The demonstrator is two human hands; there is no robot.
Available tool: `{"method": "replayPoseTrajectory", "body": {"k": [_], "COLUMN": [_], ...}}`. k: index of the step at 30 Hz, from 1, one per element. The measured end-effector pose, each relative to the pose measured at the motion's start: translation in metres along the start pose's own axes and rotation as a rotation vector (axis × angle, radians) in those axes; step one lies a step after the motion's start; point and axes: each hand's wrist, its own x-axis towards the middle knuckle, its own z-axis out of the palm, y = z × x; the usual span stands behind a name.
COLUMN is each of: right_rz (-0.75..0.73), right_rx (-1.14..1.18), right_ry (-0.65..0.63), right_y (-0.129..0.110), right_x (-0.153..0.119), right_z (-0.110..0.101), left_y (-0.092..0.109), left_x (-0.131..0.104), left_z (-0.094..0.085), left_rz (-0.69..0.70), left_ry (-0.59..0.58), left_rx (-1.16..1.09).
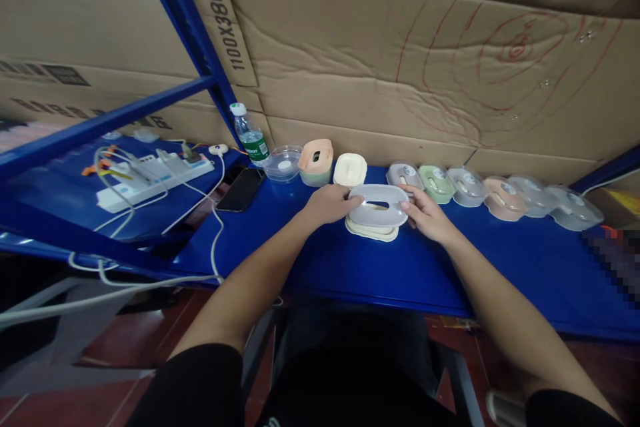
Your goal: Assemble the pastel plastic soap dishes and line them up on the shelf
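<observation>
Both hands hold a pale grey oval lid with a slot in its middle, tilted above the blue table. My left hand grips its left end between thumb and fingers. At the right end, my right hand pinches the rim. Under the lid lies a cream piece, partly hidden by it. Just behind my left hand sits a cream square piece. A peach piece rests on a green one, with clear bowls to their left.
Several lidded containers stand in a row at the back right of the blue table. A water bottle, a phone and a power strip are at the left. Cardboard rises behind.
</observation>
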Motion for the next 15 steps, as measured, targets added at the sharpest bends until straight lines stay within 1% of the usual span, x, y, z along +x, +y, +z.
{"method": "replayPoseTrajectory", "body": {"k": [4,6,8,11,13,15], "right_rz": [0.042,0.043,0.062,0.13,0.172,0.193], "right_rx": [-0.249,-0.301,-0.296,-0.266,-0.25,-0.225], "right_ry": [-0.084,-0.112,-0.154,-0.245,-0.276,-0.281], "right_y": [0.001,0.001,0.0,-0.003,-0.003,-0.002], "right_x": [0.0,0.001,0.002,0.0,-0.001,-0.002], "right_z": [-0.001,0.001,0.002,0.002,0.001,-0.002], "left_y": [0.0,-0.001,-0.003,-0.006,-0.008,-0.009], "left_x": [0.0,0.001,0.001,0.003,0.004,0.005], "left_z": [0.001,0.002,0.004,0.007,0.008,0.01], "left_rz": [-0.039,-0.05,-0.074,-0.097,-0.067,-0.028], "left_ry": [-0.09,-0.124,-0.175,-0.276,-0.321,-0.319], "left_rx": [0.19,0.261,0.333,0.414,0.403,0.359]}}
